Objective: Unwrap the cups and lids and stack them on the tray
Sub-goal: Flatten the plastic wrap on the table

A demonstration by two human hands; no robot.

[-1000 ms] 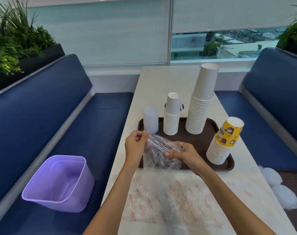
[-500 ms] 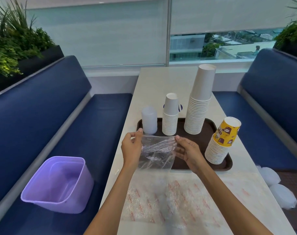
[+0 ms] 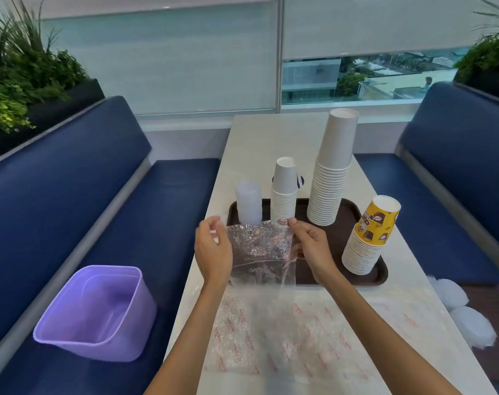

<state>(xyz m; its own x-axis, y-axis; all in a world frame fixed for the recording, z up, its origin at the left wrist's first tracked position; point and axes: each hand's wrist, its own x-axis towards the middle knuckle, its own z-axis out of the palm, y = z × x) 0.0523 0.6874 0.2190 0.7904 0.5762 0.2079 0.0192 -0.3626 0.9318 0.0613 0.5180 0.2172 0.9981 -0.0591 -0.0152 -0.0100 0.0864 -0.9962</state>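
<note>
Cups and lids stand unwrapped on a dark brown tray [image 3: 369,280] in the middle of a long pale table [image 3: 259,143], seen from a head camera looking forward and down.

On the tray, from left to right:
- a short stack of translucent lids [image 3: 249,202] at the far left corner
- a short stack of white cups [image 3: 284,192], upside down
- a tall stack of white cups [image 3: 332,172], upside down
- a leaning stack of yellow printed cups [image 3: 368,238] at the near right corner

Just in front of the tray, two bare hands hold up a crumpled clear plastic wrapper [image 3: 259,249], which looks empty. The right hand [image 3: 311,246] pinches its upper right corner between thumb and forefinger. The left hand [image 3: 212,249] is at the wrapper's left edge with its fingers loosely curled. It is blurred, so I cannot tell whether it grips the plastic.

Flattened wrappers with red print [image 3: 285,337] lie on the near end of the table. A purple bin [image 3: 97,312] sits on the blue bench seat to the left and looks empty.

To the near right, beside the table, lie two white rounded bundles [image 3: 464,317]. They seem to be wrapped, and are probably more lids.

The task looks well along, with four stacks already on the tray. What seems left is to get rid of this wrapper, then open those two bundles and stack their contents.
</note>
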